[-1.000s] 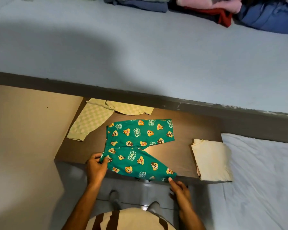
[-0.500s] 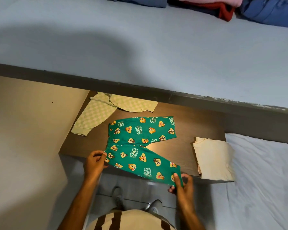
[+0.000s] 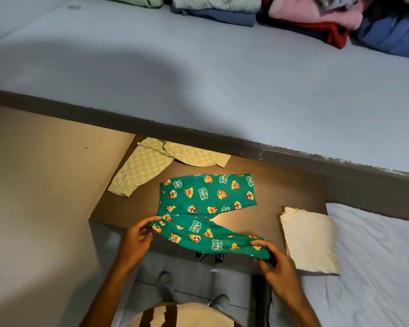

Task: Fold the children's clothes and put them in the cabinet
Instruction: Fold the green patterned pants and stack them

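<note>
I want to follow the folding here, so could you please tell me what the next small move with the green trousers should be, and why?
Probably swing the near leg over onto the far leg. The left hand pinches the green trousers at the waistband, the right hand pinches the near cuff, and the legs lie splayed on the wooden table.

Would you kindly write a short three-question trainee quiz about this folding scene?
1. True or false: the right hand pinches the cuff of the near leg of the green trousers.
2. What does the left hand grip? A) the waistband B) the cream garment C) the checked garment
3. Fill in: the trousers' far leg lies flat on the brown ____.

Key: 1 true; 2 A; 3 table.
</note>
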